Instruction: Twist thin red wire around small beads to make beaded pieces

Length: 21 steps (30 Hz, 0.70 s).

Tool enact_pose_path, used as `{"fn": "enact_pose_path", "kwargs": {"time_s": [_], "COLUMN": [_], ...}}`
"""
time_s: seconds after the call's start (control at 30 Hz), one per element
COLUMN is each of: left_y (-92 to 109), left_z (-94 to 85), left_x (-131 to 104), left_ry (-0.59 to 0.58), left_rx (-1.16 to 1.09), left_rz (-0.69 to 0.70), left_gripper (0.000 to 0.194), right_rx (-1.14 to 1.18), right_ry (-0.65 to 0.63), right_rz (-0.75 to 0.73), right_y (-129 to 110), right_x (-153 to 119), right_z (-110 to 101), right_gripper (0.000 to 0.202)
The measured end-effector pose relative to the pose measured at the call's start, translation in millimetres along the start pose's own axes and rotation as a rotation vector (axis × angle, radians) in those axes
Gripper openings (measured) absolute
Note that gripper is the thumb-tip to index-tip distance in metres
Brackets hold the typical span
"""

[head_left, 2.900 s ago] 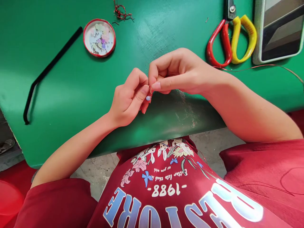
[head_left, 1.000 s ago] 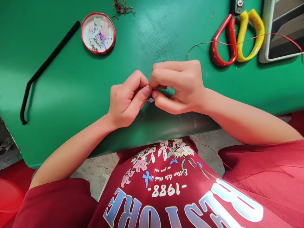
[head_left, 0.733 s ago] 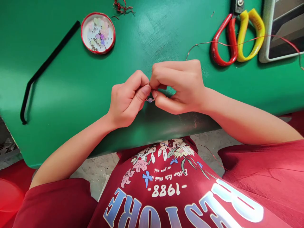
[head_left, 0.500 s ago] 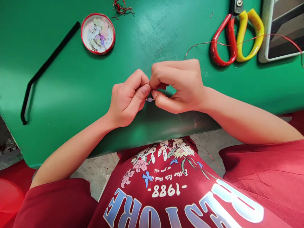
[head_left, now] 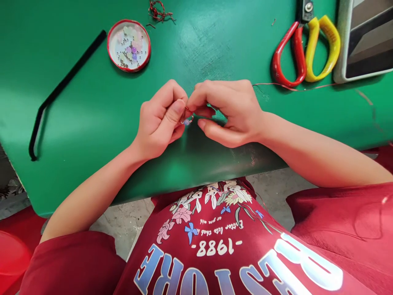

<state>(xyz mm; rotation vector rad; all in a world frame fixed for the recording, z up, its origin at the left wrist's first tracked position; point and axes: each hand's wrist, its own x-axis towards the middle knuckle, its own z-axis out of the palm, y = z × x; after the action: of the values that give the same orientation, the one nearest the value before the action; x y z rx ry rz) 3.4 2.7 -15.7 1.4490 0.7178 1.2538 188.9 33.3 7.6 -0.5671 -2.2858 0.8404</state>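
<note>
Near the table's front edge, my left hand (head_left: pixel 161 121) pinches a small beaded loop (head_left: pixel 187 122) with a pale blue bead and tiny metallic beads on it. Beside it, my right hand (head_left: pixel 229 112) has its index fingertip at the top of the loop, by a bit of red wire (head_left: pixel 189 110). The right thumb is apart from the index finger, and its other fingers are curled and partly hidden; whether they grip the wire is unclear. A thin reddish wire (head_left: pixel 278 84) runs from behind the right hand toward the right.
A red-rimmed lid (head_left: pixel 149 53) holds pastel and tiny metallic beads. Left of it lies a bent black stick (head_left: pixel 69 78). Twisted red wire (head_left: pixel 158 12) is at the top. Red-and-yellow-handled pliers (head_left: pixel 297 53) and a grey-framed device (head_left: pixel 344 41) lie at the right.
Both hands have shifted slightly left. My right thumb has come away from the beaded loop, which now shows more. The long wire has dropped lower across the pliers' handles.
</note>
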Motion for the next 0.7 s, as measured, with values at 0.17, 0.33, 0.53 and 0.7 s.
{"fn": "enact_pose_path", "kwargs": {"time_s": [0.17,0.33,0.53,0.7], "left_y": [-7.1,-3.5,3.4,6.5], "left_z": [-3.6,-2.9,-0.8,-1.6], "left_x": [-2.9,-4.6,-1.8,-0.9], "left_ry": [0.045,-0.012,-0.051,-0.046], "left_rx": [0.067,0.007,-0.126,-0.095], "left_rz": [-0.071,-0.073,-0.057,-0.102], "left_gripper": [0.038,0.036,0.028,0.03], "right_rx": [0.155,0.376,0.522,0.517], "right_ry": [0.036,0.019,-0.012,-0.048], "right_rz": [0.012,0.085,0.153,0.204], "right_y": [-5.2,-6.3,-5.1,-4.2], "right_x": [2.3,3.7,4.9,5.4], "right_z": [-2.2,-0.8,-1.4,-4.3], "right_gripper": [0.007,0.014,0.015,0.015]}}
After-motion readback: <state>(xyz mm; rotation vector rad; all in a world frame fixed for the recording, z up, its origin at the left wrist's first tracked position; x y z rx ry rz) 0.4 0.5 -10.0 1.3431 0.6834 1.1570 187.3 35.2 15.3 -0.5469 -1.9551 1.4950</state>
